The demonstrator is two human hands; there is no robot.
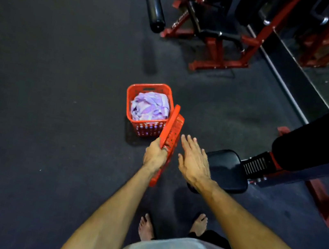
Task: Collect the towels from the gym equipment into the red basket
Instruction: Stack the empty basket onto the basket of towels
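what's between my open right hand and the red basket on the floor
The red lid, held tilted in the left hand, lies between the right hand and the red basket, in the head view.

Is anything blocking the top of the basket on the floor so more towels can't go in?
No. The basket is open-topped, with purple towels inside. The red lid is tilted in the left hand, beside its near corner.

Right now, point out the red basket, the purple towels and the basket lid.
red basket (149, 128), head view, front wall.
purple towels (150, 106), head view, middle of the pile.
basket lid (173, 125), head view, perforated top.
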